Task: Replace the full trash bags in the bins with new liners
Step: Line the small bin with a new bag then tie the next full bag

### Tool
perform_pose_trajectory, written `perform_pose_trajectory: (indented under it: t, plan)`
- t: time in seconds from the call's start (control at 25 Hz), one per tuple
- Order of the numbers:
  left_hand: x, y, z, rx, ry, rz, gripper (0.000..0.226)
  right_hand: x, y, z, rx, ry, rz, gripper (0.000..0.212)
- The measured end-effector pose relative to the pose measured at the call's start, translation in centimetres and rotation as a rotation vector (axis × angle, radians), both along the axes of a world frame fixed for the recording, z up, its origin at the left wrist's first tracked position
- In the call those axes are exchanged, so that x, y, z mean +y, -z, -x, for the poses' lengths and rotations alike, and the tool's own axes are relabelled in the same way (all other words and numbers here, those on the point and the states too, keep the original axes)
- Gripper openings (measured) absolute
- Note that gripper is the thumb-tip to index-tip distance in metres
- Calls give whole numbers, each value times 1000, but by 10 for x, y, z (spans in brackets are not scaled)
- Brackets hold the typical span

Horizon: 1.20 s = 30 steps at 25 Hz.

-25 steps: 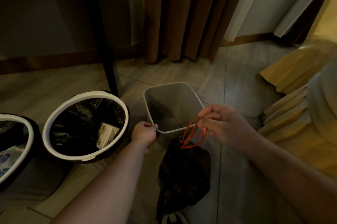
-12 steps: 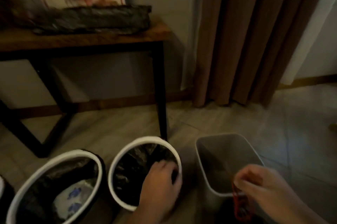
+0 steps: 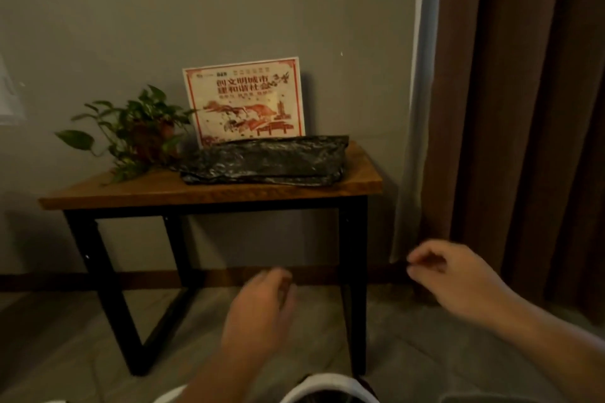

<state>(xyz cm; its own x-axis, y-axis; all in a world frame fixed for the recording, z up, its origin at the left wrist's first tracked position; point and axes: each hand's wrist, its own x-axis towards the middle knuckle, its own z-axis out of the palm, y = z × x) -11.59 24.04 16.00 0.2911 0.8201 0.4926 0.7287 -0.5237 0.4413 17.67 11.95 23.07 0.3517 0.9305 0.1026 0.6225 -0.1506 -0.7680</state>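
A flat stack of folded black liners (image 3: 265, 160) lies on the wooden side table (image 3: 131, 194), at its right half. My left hand (image 3: 262, 311) hovers in front of the table's legs, fingers loosely curled, holding nothing. My right hand (image 3: 455, 275) is raised to the right, near the curtain's foot, fingers curled and empty. Only the white rim of one round bin (image 3: 330, 386) shows at the bottom edge; a sliver of another rim (image 3: 170, 395) sits left of it. The full black bag and the square bin are out of view.
A potted plant (image 3: 137, 134) and a red-and-white printed card (image 3: 245, 101) stand at the back of the table against the grey wall. Brown curtains (image 3: 523, 107) hang at the right. The table has black metal legs (image 3: 352, 288) on a tiled floor.
The view has swung up from the bins to the table. My right hand let go of the red drawstring bag, my left hand left the bin rim, and both rose.
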Motion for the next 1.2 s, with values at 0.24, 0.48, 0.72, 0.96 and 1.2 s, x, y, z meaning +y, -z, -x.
perform_pose_trajectory:
  t: [0.24, 0.48, 0.72, 0.96, 1.2]
  plan:
    - [111, -145, -60, 126, -79, -240, 21, 148, -79, 20, -307, -93, -246, 19]
    - [160, -174, -95, 481, -227, -54, 49, 236, -105, 33, -746, -106, -106, 50]
    - [174, -164, -106, 530, -274, -82, 37, 269, -96, 43, -816, -72, -92, 35]
    - [172, -167, -94, 262, -280, -209, 22, 265, -100, 29, -562, -32, -289, 13]
    - [161, -186, -77, 53, -191, -301, 16, 239, -123, 20, -213, -70, -573, 35]
